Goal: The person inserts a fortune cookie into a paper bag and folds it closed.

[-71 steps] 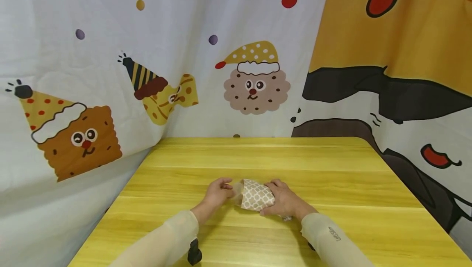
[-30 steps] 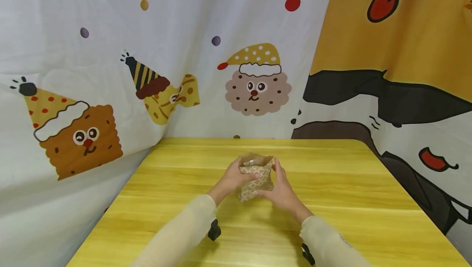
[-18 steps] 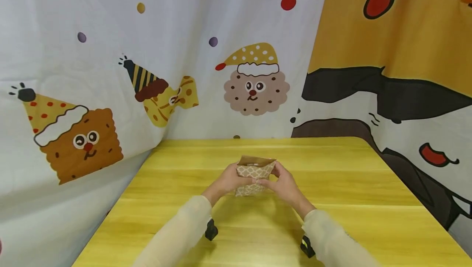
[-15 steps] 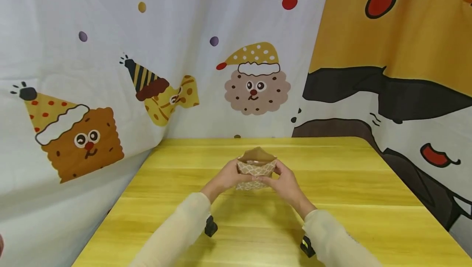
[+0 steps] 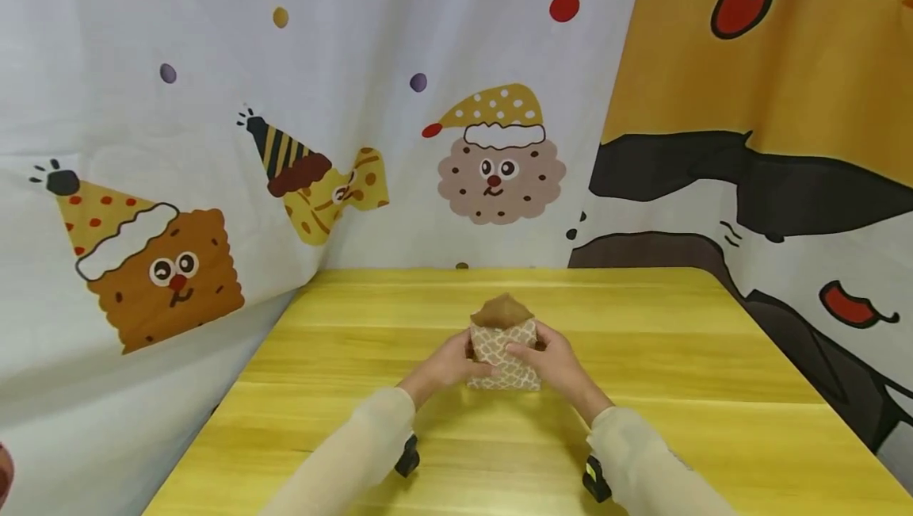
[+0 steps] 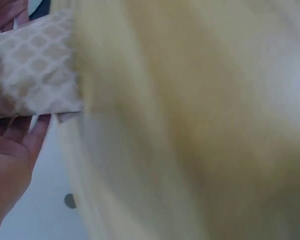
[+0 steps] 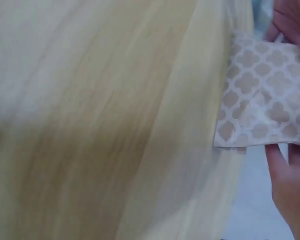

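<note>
A brown paper bag (image 5: 509, 377) with a white lattice pattern stands roughly upright between both hands in the head view. Its mouth gapes at the top, where the plain brown inner back panel shows above the front edge. My left hand (image 5: 448, 361) grips the bag's left side, thumb across the front. On the opposite side my right hand (image 5: 558, 359) holds it, thumb likewise on the front. Both wrist views show the patterned paper (image 6: 37, 65) close up, with fingers behind it. What lies inside the bag is hidden.
A yellow wood-grain table (image 5: 342, 413) lies under the hands. Behind it hangs a white cloth (image 5: 371, 32) with cartoon prints, reaching down along the left side too. Small black devices sit under both wrists.
The bag lay on its side in the right hand, a clear item at its mouth; now both hands hold it upright. Since half a second ago it has tipped and come down slightly, hiding its contents.
</note>
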Motion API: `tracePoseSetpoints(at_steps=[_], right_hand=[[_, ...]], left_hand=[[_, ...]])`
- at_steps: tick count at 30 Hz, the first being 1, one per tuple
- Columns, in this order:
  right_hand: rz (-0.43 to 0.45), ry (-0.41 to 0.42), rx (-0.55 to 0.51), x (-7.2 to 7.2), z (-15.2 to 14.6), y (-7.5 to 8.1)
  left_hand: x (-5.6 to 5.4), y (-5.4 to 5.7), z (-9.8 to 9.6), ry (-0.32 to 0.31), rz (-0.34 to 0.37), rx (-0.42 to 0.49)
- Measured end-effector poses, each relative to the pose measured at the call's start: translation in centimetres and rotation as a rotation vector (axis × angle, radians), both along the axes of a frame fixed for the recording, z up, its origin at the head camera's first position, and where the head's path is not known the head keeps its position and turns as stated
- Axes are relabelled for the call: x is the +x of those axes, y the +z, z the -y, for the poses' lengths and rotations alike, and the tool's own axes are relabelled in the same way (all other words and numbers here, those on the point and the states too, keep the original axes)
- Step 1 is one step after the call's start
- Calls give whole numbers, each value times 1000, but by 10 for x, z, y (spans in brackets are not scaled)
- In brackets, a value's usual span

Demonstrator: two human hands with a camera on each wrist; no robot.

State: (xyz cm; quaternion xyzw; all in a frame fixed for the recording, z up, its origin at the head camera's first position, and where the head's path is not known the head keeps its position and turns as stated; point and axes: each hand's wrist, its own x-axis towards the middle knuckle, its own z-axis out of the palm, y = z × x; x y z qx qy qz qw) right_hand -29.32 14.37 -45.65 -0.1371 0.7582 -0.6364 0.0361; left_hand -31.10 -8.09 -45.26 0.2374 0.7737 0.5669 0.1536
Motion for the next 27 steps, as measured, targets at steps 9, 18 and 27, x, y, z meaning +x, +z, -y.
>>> tracePoseSetpoints(at_steps=[9,18,27], right_hand=[[103,-16,-122,0,-3,6],[88,-1,-67,1,-4,13],[39,-68,5,1,-6,18]], left_hand=[[7,-1,-2,90,44,83],[9,11,-3,124,43,163],[3,19,-5,164,-3,118]])
